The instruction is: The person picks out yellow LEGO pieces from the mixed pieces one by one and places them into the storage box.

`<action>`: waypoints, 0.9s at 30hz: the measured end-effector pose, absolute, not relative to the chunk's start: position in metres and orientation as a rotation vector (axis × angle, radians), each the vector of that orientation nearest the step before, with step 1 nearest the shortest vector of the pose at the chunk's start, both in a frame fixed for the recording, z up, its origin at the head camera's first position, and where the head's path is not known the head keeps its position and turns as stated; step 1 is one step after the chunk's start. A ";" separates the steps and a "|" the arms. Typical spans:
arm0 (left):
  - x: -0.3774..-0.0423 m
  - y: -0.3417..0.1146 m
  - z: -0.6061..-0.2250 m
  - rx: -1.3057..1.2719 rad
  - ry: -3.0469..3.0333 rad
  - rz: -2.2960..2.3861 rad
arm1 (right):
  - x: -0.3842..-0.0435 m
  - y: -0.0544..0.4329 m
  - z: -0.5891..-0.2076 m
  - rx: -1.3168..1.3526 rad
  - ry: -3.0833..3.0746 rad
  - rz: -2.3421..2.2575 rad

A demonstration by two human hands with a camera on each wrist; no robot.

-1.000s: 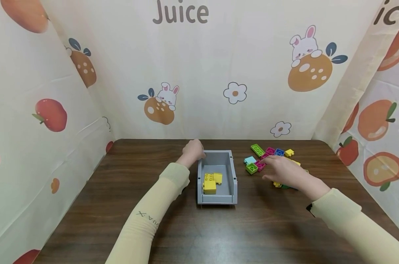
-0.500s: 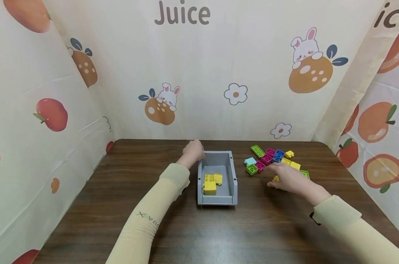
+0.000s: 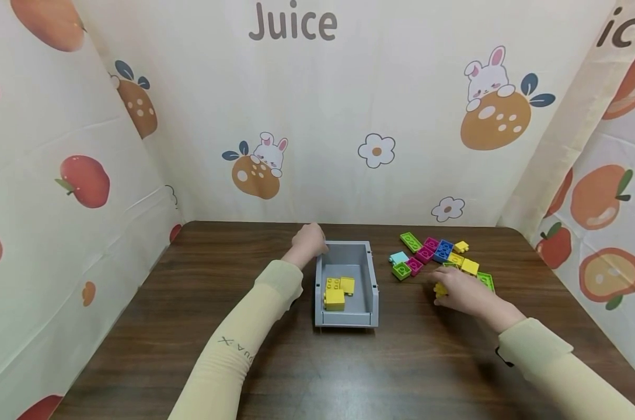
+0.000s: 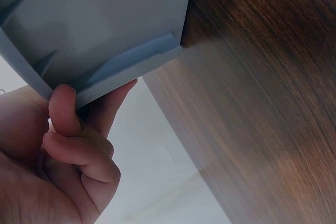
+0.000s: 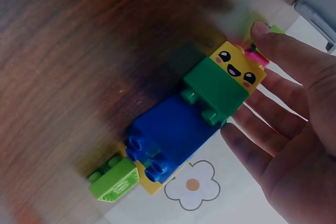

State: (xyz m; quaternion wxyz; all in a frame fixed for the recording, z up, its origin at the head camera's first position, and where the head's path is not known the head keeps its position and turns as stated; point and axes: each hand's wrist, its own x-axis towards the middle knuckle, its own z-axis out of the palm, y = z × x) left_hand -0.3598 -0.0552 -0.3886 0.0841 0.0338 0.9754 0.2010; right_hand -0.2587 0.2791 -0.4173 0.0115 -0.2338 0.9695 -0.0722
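My left hand grips the far left corner of a grey open box; the left wrist view shows its thumb and curled fingers at the box edge. Several yellow bricks lie inside. Over the near side of a brick pile is my right hand, fingers spread loosely around a yellow brick with a printed smiling face. In the right wrist view its thumb and fingers reach past that brick without pinching it. A green brick and a blue brick adjoin it.
Left of my right hand lie a light blue brick, a lime brick and pink bricks. Farther back are a long lime brick, a dark blue brick and a small yellow one. A printed curtain encloses the table.
My right hand has moved right and lower, from above the pile down to the yellow face brick. The left hand stays on the box, and the bricks inside stay put.
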 end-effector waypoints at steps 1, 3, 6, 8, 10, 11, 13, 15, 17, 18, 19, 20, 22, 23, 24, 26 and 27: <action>-0.360 -0.055 -0.388 0.101 2.908 0.600 | -0.258 0.279 -0.418 -0.741 3.026 -0.213; -0.360 -0.055 -0.388 0.100 2.905 0.600 | -0.258 0.279 -0.419 -0.771 3.039 -0.179; -0.360 -0.055 -0.388 0.095 2.902 0.599 | -0.257 0.279 -0.421 -0.804 3.058 -0.126; -0.359 -0.055 -0.388 0.093 2.902 0.596 | -0.258 0.278 -0.421 -0.817 3.060 -0.096; -0.359 -0.055 -0.388 0.092 2.905 0.595 | -0.259 0.278 -0.423 -0.806 3.061 -0.079; -0.359 -0.055 -0.388 0.090 2.905 0.597 | -0.259 0.278 -0.423 -0.803 3.061 -0.071; -0.359 -0.055 -0.388 0.087 2.905 0.598 | -0.259 0.279 -0.424 -0.805 3.064 -0.056; -0.360 -0.054 -0.388 0.085 2.912 0.589 | -0.260 0.279 -0.426 -0.819 3.070 -0.032; -0.360 -0.054 -0.389 0.084 2.919 0.583 | -0.260 0.280 -0.427 -0.846 3.078 -0.010; -0.360 -0.054 -0.389 0.084 2.922 0.576 | -0.260 0.280 -0.427 -0.857 3.081 -0.002; -0.360 -0.054 -0.389 0.084 2.927 0.572 | -0.260 0.280 -0.427 -0.868 3.084 0.004; -0.360 -0.054 -0.389 0.083 2.930 0.569 | -0.260 0.280 -0.428 -0.873 3.086 0.011; -0.360 -0.054 -0.389 0.081 2.930 0.575 | -0.261 0.280 -0.427 -0.875 3.086 0.012; -0.360 -0.054 -0.389 0.080 2.930 0.576 | -0.261 0.280 -0.427 -0.874 3.084 0.014; -0.360 -0.054 -0.389 0.080 2.928 0.578 | -0.261 0.281 -0.427 -0.872 3.081 0.013; -0.360 -0.054 -0.389 0.080 2.927 0.585 | -0.261 0.281 -0.427 -0.869 3.075 0.019; -0.360 -0.054 -0.389 0.082 2.927 0.586 | -0.261 0.281 -0.427 -0.869 3.071 0.019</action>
